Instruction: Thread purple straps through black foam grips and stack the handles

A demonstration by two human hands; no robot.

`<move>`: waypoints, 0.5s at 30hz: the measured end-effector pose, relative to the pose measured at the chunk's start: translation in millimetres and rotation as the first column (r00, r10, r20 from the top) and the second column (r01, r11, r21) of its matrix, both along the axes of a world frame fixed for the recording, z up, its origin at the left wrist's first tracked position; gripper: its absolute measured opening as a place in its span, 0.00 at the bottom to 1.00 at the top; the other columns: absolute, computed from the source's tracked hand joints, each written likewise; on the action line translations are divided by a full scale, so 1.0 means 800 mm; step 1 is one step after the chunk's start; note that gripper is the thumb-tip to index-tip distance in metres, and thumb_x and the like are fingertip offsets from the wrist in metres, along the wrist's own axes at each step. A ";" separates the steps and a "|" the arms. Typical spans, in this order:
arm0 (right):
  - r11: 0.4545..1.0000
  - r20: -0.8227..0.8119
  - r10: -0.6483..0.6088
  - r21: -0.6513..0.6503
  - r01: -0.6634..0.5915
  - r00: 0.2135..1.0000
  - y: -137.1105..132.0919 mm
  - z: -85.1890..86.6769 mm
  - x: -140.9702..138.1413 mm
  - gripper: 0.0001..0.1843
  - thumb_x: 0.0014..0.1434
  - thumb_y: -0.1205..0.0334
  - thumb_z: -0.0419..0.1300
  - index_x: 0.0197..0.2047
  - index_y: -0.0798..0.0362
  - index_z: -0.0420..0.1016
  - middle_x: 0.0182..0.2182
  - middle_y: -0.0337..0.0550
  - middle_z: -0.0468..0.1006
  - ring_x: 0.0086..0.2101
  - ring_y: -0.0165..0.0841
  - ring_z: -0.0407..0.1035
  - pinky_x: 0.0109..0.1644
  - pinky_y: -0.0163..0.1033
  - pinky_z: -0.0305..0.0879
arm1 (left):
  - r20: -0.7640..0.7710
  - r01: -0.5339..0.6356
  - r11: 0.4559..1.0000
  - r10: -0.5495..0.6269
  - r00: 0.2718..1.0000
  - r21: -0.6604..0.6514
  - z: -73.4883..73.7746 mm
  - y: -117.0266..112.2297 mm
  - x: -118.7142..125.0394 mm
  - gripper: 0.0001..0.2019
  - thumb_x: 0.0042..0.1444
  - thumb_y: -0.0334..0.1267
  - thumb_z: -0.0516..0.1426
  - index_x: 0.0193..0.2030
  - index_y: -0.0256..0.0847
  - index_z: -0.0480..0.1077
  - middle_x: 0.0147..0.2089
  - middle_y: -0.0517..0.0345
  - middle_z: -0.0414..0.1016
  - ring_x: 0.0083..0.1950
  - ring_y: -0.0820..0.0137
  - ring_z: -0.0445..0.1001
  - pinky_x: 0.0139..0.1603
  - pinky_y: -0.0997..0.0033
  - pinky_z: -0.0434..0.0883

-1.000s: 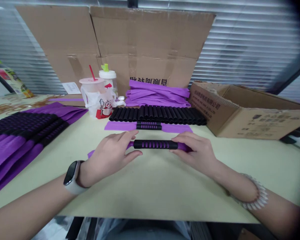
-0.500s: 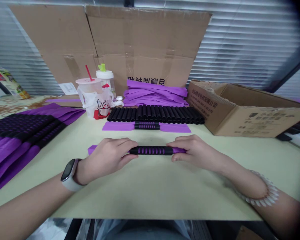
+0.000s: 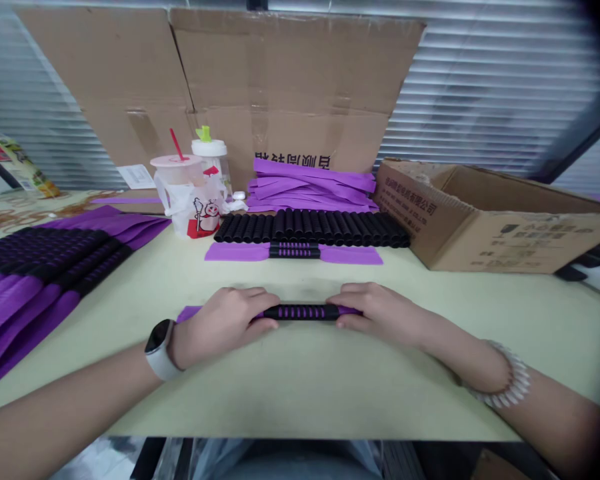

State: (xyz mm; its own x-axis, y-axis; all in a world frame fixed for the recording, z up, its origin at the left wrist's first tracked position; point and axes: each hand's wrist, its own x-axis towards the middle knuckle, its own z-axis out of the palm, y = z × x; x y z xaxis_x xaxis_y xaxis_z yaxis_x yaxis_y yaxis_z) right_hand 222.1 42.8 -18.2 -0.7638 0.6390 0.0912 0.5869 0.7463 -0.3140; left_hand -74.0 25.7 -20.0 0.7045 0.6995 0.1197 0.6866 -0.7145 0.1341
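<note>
Both hands hold a black ribbed foam tube [image 3: 305, 312] lying level just above the table, with a purple strip [image 3: 190, 313] running through it and sticking out at the left. My left hand [image 3: 225, 317] curls over the tube's left end. My right hand [image 3: 365, 310] covers its right end, fingers on top. Farther off, a second black tube sits on a flat purple strip [image 3: 295, 253].
Behind lie a row of black foam tubes [image 3: 310, 228] and a stack of purple strips [image 3: 310, 187]. Purple-and-black bundles [image 3: 45, 267] lie at left, plastic drink cups [image 3: 177, 193] behind them. A cardboard box [image 3: 495, 227] stands at right, cardboard sheets [image 3: 290, 73] at the back.
The tube has moved toward me across the table under both hands, and its ribs now show more purple. My hands have come closer together.
</note>
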 end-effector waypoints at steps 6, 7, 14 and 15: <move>0.992 0.112 -0.069 0.113 0.056 0.991 -0.005 -0.006 -0.010 0.13 0.65 0.62 0.57 0.52 0.54 0.74 0.40 0.46 0.73 0.40 0.39 0.70 0.44 0.44 0.69 | -0.081 -0.074 0.997 0.074 0.994 0.002 0.000 0.001 0.007 0.15 0.65 0.48 0.51 0.51 0.45 0.70 0.46 0.54 0.74 0.43 0.60 0.76 0.42 0.61 0.73; 0.989 0.126 -0.082 0.132 0.066 0.989 -0.007 -0.005 -0.012 0.14 0.65 0.63 0.57 0.53 0.56 0.73 0.41 0.47 0.73 0.42 0.40 0.70 0.46 0.45 0.69 | -0.093 -0.084 0.996 0.084 0.992 0.007 0.002 0.000 0.007 0.15 0.65 0.48 0.51 0.52 0.46 0.70 0.46 0.54 0.74 0.44 0.60 0.76 0.43 0.60 0.73; 0.963 0.153 -0.253 0.136 0.233 0.955 -0.035 0.007 -0.006 0.32 0.66 0.51 0.53 0.67 0.62 0.57 0.64 0.59 0.57 0.61 0.49 0.55 0.63 0.52 0.60 | -0.037 -0.219 0.972 0.223 0.974 0.089 0.005 -0.034 0.004 0.33 0.59 0.49 0.52 0.67 0.32 0.55 0.66 0.36 0.60 0.65 0.50 0.61 0.62 0.48 0.63; 0.964 0.149 -0.259 0.104 0.245 0.954 -0.041 0.002 -0.004 0.35 0.66 0.49 0.51 0.69 0.61 0.53 0.66 0.57 0.53 0.63 0.48 0.52 0.64 0.52 0.58 | -0.040 -0.233 0.970 0.236 0.971 0.064 0.002 -0.041 0.004 0.35 0.59 0.51 0.51 0.68 0.30 0.53 0.67 0.34 0.58 0.67 0.49 0.59 0.63 0.47 0.62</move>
State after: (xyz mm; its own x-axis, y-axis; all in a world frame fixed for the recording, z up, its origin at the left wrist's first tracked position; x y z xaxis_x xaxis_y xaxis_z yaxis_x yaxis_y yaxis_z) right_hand 218.6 9.8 -16.6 -0.5876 0.8080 0.0423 0.7968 0.5870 -0.1433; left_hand -70.6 -7.4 -18.4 0.5272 0.8388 0.1359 0.8407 -0.5382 0.0605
